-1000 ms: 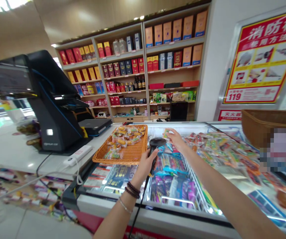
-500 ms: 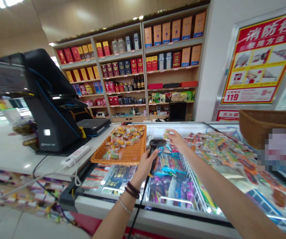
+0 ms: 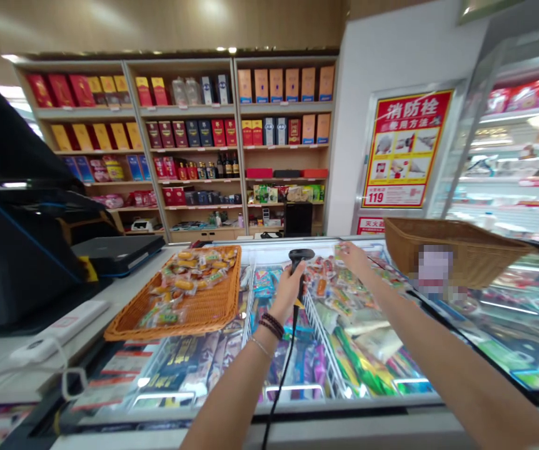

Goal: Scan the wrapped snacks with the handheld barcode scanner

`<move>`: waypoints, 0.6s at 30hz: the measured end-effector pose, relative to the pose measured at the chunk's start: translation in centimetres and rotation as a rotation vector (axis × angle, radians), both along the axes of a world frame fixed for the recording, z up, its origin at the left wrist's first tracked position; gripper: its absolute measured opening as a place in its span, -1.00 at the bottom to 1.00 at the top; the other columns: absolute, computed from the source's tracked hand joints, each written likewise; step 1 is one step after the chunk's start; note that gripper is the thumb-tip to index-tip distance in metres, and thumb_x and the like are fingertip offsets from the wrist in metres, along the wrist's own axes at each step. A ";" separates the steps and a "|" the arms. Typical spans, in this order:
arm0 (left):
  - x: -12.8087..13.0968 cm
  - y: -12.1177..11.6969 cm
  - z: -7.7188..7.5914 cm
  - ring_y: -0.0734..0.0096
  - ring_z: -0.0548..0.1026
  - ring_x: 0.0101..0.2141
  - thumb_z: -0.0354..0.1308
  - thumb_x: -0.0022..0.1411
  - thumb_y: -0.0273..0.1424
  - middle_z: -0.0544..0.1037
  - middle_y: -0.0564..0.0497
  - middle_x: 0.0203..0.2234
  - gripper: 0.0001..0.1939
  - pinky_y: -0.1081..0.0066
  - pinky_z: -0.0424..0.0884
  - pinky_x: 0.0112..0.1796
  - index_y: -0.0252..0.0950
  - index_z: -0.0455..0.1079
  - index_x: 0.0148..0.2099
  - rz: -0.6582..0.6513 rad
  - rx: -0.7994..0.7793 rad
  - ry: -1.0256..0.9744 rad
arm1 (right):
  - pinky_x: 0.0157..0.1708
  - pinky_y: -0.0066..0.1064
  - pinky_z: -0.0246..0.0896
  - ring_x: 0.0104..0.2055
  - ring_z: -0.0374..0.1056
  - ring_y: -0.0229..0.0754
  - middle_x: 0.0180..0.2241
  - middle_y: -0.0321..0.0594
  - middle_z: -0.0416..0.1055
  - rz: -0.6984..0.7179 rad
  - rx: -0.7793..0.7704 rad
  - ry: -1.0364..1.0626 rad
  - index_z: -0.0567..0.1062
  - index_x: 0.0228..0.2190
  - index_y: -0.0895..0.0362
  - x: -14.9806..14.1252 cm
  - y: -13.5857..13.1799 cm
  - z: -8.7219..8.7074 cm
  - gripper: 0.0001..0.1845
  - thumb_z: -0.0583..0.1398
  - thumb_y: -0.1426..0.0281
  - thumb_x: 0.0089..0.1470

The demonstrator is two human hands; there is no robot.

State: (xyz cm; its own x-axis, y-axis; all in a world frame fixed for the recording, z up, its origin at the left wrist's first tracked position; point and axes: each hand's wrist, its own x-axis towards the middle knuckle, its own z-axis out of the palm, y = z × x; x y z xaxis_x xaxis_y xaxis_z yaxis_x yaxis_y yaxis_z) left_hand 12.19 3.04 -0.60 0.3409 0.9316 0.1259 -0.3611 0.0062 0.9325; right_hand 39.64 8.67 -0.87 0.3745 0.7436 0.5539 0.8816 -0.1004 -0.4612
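Observation:
My left hand (image 3: 288,289) is wrapped around the handle of a black barcode scanner (image 3: 301,255), held upright over the chest freezer, its cable (image 3: 284,375) hanging down past my wrist. Further right, my right hand (image 3: 354,257) pinches a small wrapped snack (image 3: 339,247) with green on its wrapper; the fingers cover part of it. Below that hand lie many loose wrapped snacks (image 3: 321,275) on the freezer. An orange wicker basket (image 3: 217,306) holding several yellow-wrapped snacks (image 3: 184,284) stands left of the scanner.
A brown basket (image 3: 476,250) stands at the right. Left are a black checkout terminal (image 3: 16,206), a flat black scale (image 3: 119,250) and a white power strip (image 3: 58,328). Shelves of boxes (image 3: 194,134) and a red fire-hydrant sign (image 3: 408,150) are behind. Freezer baskets hold packaged ice cream (image 3: 194,356).
The view has swung right, bringing the brown basket and lit shelves further in. My right hand has moved right, away from the scanner, with the snack. My left hand still grips the scanner.

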 end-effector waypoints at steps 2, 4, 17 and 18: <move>0.4 -0.3 -0.3 0.56 0.34 -0.64 0.56 0.04 0.21 0.45 0.13 -0.56 -0.33 0.47 0.20 -0.60 -0.23 0.37 -0.32 -0.014 -0.012 -0.018 | 0.22 0.02 0.37 0.15 0.59 0.30 0.02 0.21 0.70 -0.118 -0.072 -0.083 0.61 0.14 0.22 1.3 -1.0 -0.4 -0.46 0.32 0.19 0.23; -0.1 -0.4 -0.6 0.57 0.34 -0.64 0.56 0.03 0.22 0.45 0.13 -0.56 -0.33 0.48 0.21 -0.60 -0.23 0.37 -0.32 -0.007 -0.018 -0.024 | 0.29 0.11 0.28 0.26 0.49 0.39 0.12 0.34 0.63 -0.218 -0.067 -0.134 0.56 0.20 0.29 2.0 -1.5 -0.9 -0.34 0.34 0.12 0.23; -19.0 0.2 2.1 0.56 0.35 -0.64 0.59 -0.05 0.24 0.44 0.15 -0.58 -0.29 0.53 0.23 -0.63 -0.23 0.38 -0.32 0.470 0.109 0.002 | 0.35 0.11 0.29 0.22 0.44 0.20 0.12 0.13 0.63 0.432 0.326 -0.019 0.58 0.15 0.14 -19.3 7.8 0.8 -0.57 0.15 0.43 0.31; -20.5 0.3 2.1 0.56 0.35 -0.64 0.58 -0.05 0.24 0.45 0.14 -0.57 -0.30 0.53 0.23 -0.63 -0.22 0.38 -0.31 0.516 0.114 0.005 | 0.35 0.06 0.31 0.24 0.45 0.17 0.14 0.10 0.63 0.498 0.266 -0.002 0.58 0.17 0.12 -22.3 8.2 1.1 -0.55 0.13 0.46 0.33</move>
State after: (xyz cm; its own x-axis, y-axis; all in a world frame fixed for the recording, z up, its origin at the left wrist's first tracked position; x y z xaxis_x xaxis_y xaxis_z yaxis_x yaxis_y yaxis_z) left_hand -8.31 3.33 1.50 -0.1576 0.9589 0.2361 -0.2858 -0.2731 0.9186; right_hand 17.30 16.87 0.18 0.0126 0.6648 0.7469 0.7939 0.4475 -0.4117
